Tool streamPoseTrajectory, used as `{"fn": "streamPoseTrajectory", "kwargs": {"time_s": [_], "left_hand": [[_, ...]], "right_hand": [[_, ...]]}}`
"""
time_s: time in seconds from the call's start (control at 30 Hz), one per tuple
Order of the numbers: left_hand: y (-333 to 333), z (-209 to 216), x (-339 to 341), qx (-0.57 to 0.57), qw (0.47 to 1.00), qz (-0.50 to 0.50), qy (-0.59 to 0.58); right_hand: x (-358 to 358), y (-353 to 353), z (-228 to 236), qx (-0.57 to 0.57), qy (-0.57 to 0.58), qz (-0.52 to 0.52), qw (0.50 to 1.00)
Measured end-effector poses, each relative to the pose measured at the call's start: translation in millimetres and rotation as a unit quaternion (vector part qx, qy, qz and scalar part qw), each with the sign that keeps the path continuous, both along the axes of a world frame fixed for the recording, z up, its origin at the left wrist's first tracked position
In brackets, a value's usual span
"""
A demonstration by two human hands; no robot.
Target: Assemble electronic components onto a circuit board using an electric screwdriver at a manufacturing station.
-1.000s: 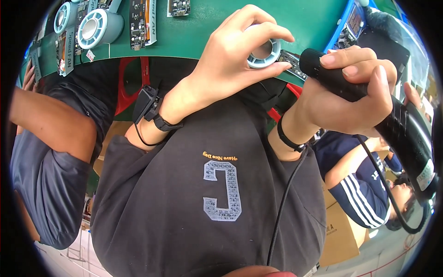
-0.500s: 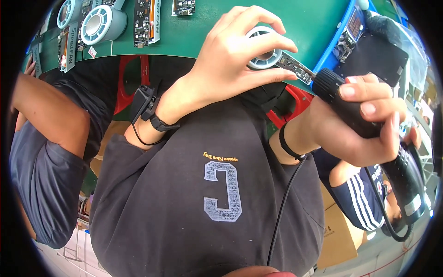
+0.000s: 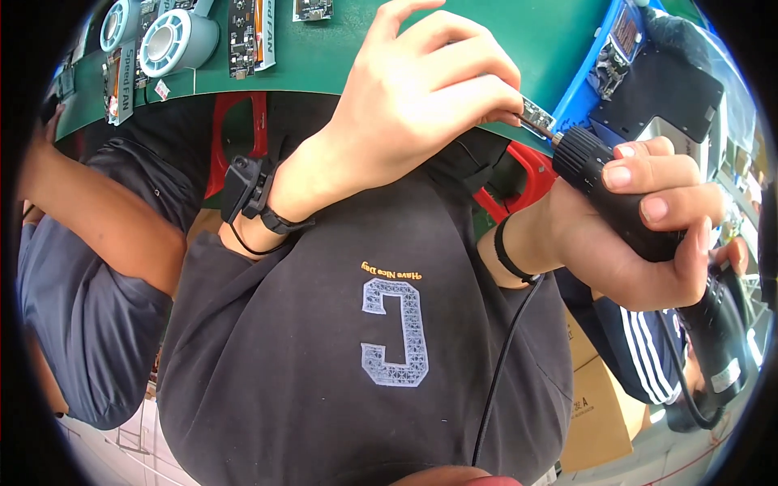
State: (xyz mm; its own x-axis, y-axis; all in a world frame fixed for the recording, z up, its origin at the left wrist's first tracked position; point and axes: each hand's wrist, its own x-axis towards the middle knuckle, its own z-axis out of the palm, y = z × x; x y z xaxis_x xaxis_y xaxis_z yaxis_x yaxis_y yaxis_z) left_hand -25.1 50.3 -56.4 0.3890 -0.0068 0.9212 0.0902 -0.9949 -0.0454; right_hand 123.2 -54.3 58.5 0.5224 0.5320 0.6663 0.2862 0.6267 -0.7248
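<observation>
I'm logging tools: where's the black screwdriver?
In the head view's right half, the screwdriver sits in the right hand, its bit by the left hand.

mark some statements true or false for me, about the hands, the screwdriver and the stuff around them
1. The right hand holds the black screwdriver. True.
2. The left hand is wrapped around the screwdriver's black body. False: its fingertips are near the bit, away from the body.
3. The blue tray is to the person's right. True.
4. The pale blue fans in clear view are at the far right of the table. False: they are toward its left.
5. The cardboard box sits on the table. False: it is off the table, on the person's right.
6. The table is green. True.
</observation>
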Motion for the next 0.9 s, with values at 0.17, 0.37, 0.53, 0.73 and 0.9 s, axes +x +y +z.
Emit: {"fn": "streamPoseTrajectory", "kwargs": {"time_s": [0.17, 0.37, 0.53, 0.73, 0.9], "left_hand": [[-3, -3, 0, 0.001, 1.000, 0.020, 0.018], [-14, 26, -8, -0.113, 0.990, 0.048, 0.064], [-29, 56, -20, -0.442, 0.885, -0.035, 0.141], [-25, 54, -17, -0.460, 0.878, -0.060, 0.122], [-25, 54, -16, -0.459, 0.878, -0.063, 0.120]], "right_hand": [[0, 1, 0, -0.011, -0.001, 0.013, 1.000], [-3, 10, -7, -0.021, 0.000, 0.031, 0.999], [-12, 21, -26, -0.047, -0.072, -0.055, 0.995], [-1, 30, -37, -0.050, -0.075, 0.001, 0.996], [8, 32, -41, -0.051, -0.077, 0.048, 0.995]]}}
